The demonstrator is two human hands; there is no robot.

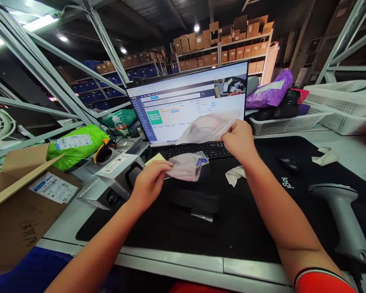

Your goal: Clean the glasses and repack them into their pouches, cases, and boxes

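Observation:
My left hand [151, 179] is closed on a small pale folded bundle [186, 167] with a blue tag, held just above the black desk mat [247, 211]. In front of the monitor [186, 101], my right hand [239, 140] grips the edge of a thin translucent plastic bag [205, 128], lifted over the keyboard [201, 149]. The two hands are apart, each with its own item. A black folded item [195, 205] lies on the mat below my left hand.
A grey barcode scanner [341, 215] and a black mouse [288, 162] lie on the mat at right. White baskets [311, 116] with purple and black parcels stand behind. A green parcel [76, 144], small boxes and an open carton [21, 195] crowd the left.

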